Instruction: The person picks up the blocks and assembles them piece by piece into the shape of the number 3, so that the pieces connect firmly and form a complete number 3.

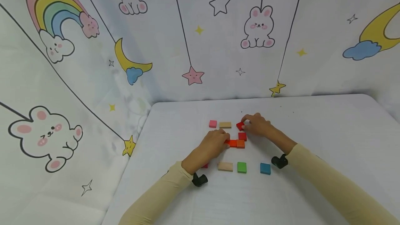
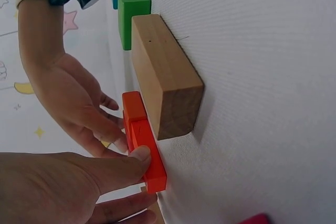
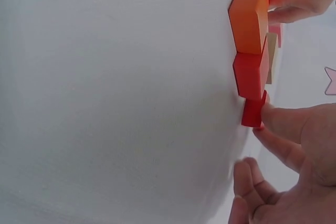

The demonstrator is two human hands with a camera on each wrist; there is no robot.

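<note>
My left hand [image 1: 213, 146] pinches a long red-orange block [image 2: 148, 158], its thumb on the near face and the fingers behind. An orange block [image 1: 240, 144] stands end to end with that one. Behind the orange block is a red block [image 1: 242, 136]. Farther back, my right hand [image 1: 257, 125] holds a second red block [image 1: 240, 126], turned at an angle, between thumb and index finger. In the right wrist view, this held red block [image 3: 253, 113] appears just past the other red one, and the remaining fingers are loosely bent.
Behind the hands lie a pink block [image 1: 213, 124] and a tan wooden block [image 1: 225, 125]. Nearer the front are a light wooden block [image 1: 225, 166], a green block [image 1: 242, 167] and a blue block [image 1: 265, 168]. A dark red block [image 1: 205, 166] is partly hidden by the left wrist.
</note>
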